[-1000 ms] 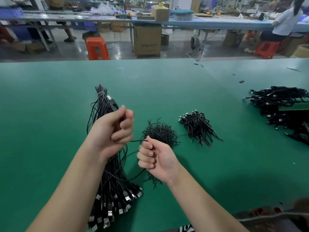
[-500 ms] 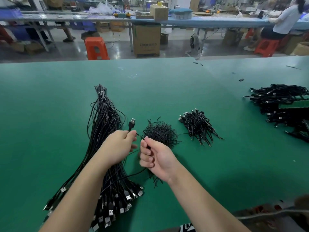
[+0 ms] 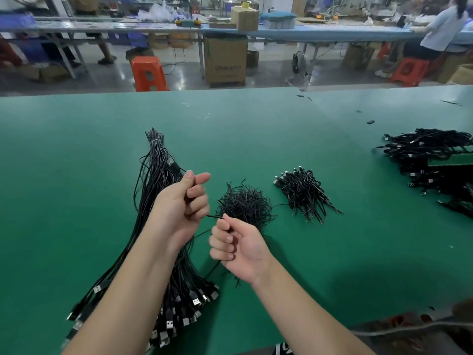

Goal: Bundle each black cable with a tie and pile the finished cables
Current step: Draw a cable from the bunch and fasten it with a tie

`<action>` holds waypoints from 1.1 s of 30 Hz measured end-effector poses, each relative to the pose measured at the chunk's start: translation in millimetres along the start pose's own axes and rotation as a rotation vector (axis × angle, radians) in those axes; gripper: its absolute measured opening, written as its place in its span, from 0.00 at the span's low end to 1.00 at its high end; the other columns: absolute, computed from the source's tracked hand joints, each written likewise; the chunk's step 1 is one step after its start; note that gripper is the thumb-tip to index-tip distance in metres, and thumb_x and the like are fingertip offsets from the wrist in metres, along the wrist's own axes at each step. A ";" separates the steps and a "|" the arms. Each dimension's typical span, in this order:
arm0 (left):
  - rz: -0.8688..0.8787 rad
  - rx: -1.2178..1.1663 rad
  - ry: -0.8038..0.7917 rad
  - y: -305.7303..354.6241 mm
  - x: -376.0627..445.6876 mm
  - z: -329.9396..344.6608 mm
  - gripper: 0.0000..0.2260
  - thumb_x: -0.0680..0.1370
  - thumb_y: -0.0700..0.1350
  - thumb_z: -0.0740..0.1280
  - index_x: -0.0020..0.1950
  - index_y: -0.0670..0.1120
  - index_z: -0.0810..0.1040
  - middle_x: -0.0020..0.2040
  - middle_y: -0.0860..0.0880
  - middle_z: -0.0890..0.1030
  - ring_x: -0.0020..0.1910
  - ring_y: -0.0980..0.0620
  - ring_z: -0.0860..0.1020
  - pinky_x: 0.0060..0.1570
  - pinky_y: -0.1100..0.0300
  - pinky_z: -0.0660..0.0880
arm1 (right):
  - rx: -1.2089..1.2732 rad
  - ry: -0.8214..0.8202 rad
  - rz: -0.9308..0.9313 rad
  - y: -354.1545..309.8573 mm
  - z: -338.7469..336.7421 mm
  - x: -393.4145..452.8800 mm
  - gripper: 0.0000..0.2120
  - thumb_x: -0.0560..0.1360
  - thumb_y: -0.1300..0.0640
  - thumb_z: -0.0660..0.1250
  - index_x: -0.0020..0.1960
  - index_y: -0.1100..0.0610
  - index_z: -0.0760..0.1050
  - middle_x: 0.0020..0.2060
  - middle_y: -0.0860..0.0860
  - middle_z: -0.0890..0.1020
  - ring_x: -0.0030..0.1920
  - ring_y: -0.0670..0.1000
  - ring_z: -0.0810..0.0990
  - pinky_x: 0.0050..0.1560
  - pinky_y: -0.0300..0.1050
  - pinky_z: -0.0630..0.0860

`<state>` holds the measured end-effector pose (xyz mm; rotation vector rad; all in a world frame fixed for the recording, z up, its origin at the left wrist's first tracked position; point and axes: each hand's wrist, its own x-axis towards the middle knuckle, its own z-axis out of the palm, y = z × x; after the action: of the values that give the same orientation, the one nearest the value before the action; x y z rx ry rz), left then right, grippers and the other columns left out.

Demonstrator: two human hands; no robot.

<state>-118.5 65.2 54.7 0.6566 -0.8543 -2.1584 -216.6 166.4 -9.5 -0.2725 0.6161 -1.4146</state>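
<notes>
One cable (image 3: 213,216) is stretched between left hand (image 3: 183,201) and right hand (image 3: 236,248) — each grip curled round it (above the worktop (image 3: 76,149)).

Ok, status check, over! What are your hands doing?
Left hand and right hand both grip one black cable. Not tied yet. Tie pile just behind, nothing blocking.

Black cables (image 3: 156,180) with silver plugs and a heap of black ties (image 3: 243,204) on a plain green table (image 3: 76,149); orange stool (image 3: 148,73) behind.
</notes>
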 end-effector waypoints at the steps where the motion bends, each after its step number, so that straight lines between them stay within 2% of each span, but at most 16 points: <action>1: -0.013 0.053 -0.070 3.8 -1.5 -3.4 0.13 0.81 0.50 0.61 0.46 0.42 0.78 0.27 0.56 0.63 0.19 0.60 0.57 0.19 0.66 0.56 | 0.034 -0.020 0.003 -3.2 -1.0 -1.3 0.15 0.81 0.53 0.60 0.35 0.53 0.71 0.27 0.46 0.64 0.26 0.45 0.58 0.24 0.37 0.55; 4: -0.053 0.332 -0.324 15.0 -7.0 -17.6 0.14 0.78 0.51 0.64 0.44 0.42 0.84 0.27 0.54 0.65 0.21 0.59 0.60 0.21 0.65 0.60 | 0.073 -0.067 0.023 -11.4 -1.6 -2.8 0.16 0.81 0.54 0.58 0.36 0.54 0.72 0.26 0.45 0.65 0.25 0.44 0.60 0.22 0.36 0.56; 7: -0.141 0.678 -0.613 28.2 -13.2 -23.9 0.19 0.79 0.56 0.67 0.50 0.40 0.85 0.29 0.49 0.74 0.24 0.55 0.64 0.25 0.64 0.61 | 0.025 -0.057 0.018 -15.4 -0.6 -2.7 0.15 0.80 0.53 0.60 0.35 0.53 0.74 0.26 0.45 0.66 0.24 0.43 0.59 0.22 0.36 0.56; 9: -0.188 0.911 -0.780 36.2 -17.9 -22.5 0.20 0.83 0.55 0.62 0.54 0.40 0.84 0.33 0.50 0.82 0.23 0.52 0.66 0.25 0.58 0.62 | -0.054 -0.020 0.004 -17.8 -0.4 -3.5 0.14 0.78 0.51 0.62 0.35 0.52 0.75 0.26 0.44 0.66 0.24 0.43 0.57 0.24 0.37 0.53; 10: -0.196 1.032 -0.833 38.2 -20.7 -21.1 0.20 0.85 0.53 0.59 0.55 0.41 0.84 0.33 0.52 0.83 0.24 0.46 0.68 0.28 0.52 0.67 | -0.083 -0.014 0.002 -19.7 -0.5 -4.1 0.14 0.78 0.51 0.63 0.35 0.52 0.75 0.26 0.44 0.66 0.24 0.43 0.58 0.25 0.36 0.53; 12: -0.189 1.241 -0.776 36.3 -21.9 -20.8 0.19 0.86 0.52 0.57 0.54 0.44 0.85 0.29 0.52 0.82 0.32 0.31 0.75 0.42 0.38 0.73 | -0.127 -0.021 -0.005 -25.0 -0.8 -5.4 0.14 0.79 0.51 0.62 0.36 0.52 0.76 0.27 0.44 0.65 0.24 0.43 0.59 0.24 0.36 0.55; 13: -0.185 1.318 -0.681 32.7 -22.0 -20.5 0.19 0.85 0.53 0.57 0.53 0.45 0.85 0.28 0.51 0.81 0.35 0.30 0.77 0.46 0.38 0.74 | -0.159 -0.021 -0.015 -27.8 -0.5 -5.7 0.15 0.80 0.51 0.61 0.37 0.52 0.76 0.28 0.44 0.65 0.24 0.43 0.58 0.24 0.36 0.55; 16: -0.197 1.420 -0.445 21.5 -21.7 -19.4 0.17 0.85 0.53 0.58 0.51 0.48 0.84 0.31 0.47 0.84 0.26 0.47 0.75 0.32 0.59 0.72 | -0.302 0.011 -0.066 -33.5 3.2 -6.0 0.16 0.82 0.53 0.58 0.38 0.53 0.76 0.29 0.45 0.65 0.26 0.44 0.57 0.24 0.36 0.56; 18: -0.242 1.567 -0.428 19.8 -23.6 -16.6 0.16 0.84 0.55 0.58 0.53 0.50 0.83 0.32 0.49 0.85 0.27 0.53 0.76 0.31 0.63 0.73 | -0.391 0.030 -0.096 -35.4 5.7 -7.4 0.16 0.83 0.54 0.59 0.38 0.54 0.75 0.29 0.46 0.66 0.26 0.44 0.57 0.24 0.36 0.56; 20: -0.218 1.657 -0.396 18.5 -23.3 -16.1 0.15 0.84 0.56 0.58 0.53 0.51 0.82 0.35 0.53 0.86 0.31 0.53 0.79 0.35 0.63 0.76 | -0.478 0.031 -0.117 -37.3 7.1 -10.3 0.16 0.84 0.55 0.58 0.39 0.54 0.75 0.29 0.47 0.67 0.27 0.45 0.57 0.23 0.36 0.56; 22: -0.084 1.559 -0.226 17.3 -20.7 -15.9 0.13 0.84 0.55 0.59 0.53 0.52 0.82 0.39 0.54 0.86 0.33 0.55 0.82 0.41 0.59 0.80 | -0.552 0.012 -0.137 -37.2 8.7 -14.4 0.16 0.85 0.55 0.58 0.40 0.53 0.76 0.29 0.46 0.67 0.27 0.45 0.57 0.23 0.35 0.57; 25: 0.115 1.207 0.003 10.0 -17.9 -11.9 0.12 0.84 0.52 0.59 0.59 0.51 0.81 0.51 0.54 0.86 0.43 0.59 0.85 0.46 0.59 0.82 | -0.630 -0.022 -0.137 -30.6 13.6 -17.9 0.16 0.85 0.54 0.57 0.41 0.54 0.75 0.29 0.46 0.67 0.26 0.45 0.58 0.24 0.35 0.58; 27: 0.121 0.875 0.004 0.7 -17.6 -8.1 0.14 0.85 0.49 0.58 0.62 0.46 0.80 0.57 0.51 0.85 0.51 0.53 0.85 0.51 0.60 0.81 | -0.683 -0.015 -0.150 -22.8 17.6 -17.3 0.16 0.86 0.54 0.57 0.41 0.54 0.73 0.28 0.46 0.66 0.25 0.44 0.59 0.25 0.35 0.58; 29: 0.127 0.600 0.004 -5.8 -18.6 -3.9 0.15 0.85 0.47 0.57 0.60 0.41 0.80 0.56 0.44 0.85 0.54 0.45 0.85 0.54 0.54 0.81 | -0.787 0.026 -0.193 -17.6 19.5 -15.2 0.16 0.86 0.55 0.57 0.41 0.55 0.73 0.27 0.46 0.66 0.26 0.45 0.61 0.27 0.38 0.59; 31: 0.136 0.407 0.005 -8.8 -19.7 0.1 0.17 0.85 0.47 0.56 0.58 0.35 0.79 0.53 0.39 0.85 0.53 0.41 0.84 0.50 0.54 0.82 | -1.005 0.094 -0.243 -15.0 19.4 -14.0 0.16 0.86 0.57 0.57 0.41 0.55 0.74 0.27 0.45 0.70 0.26 0.47 0.67 0.30 0.40 0.67; 33: 0.130 0.294 -0.001 -9.1 -20.8 3.1 0.18 0.84 0.49 0.57 0.55 0.35 0.78 0.50 0.38 0.85 0.48 0.42 0.85 0.44 0.55 0.82 | -1.142 0.127 -0.274 -13.6 18.3 -13.0 0.16 0.85 0.58 0.57 0.40 0.54 0.75 0.28 0.45 0.74 0.28 0.46 0.73 0.35 0.38 0.73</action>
<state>-111.6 87.1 53.9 0.7228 -1.1952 -1.9347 -218.3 173.6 15.7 -1.2042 1.5013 -1.1977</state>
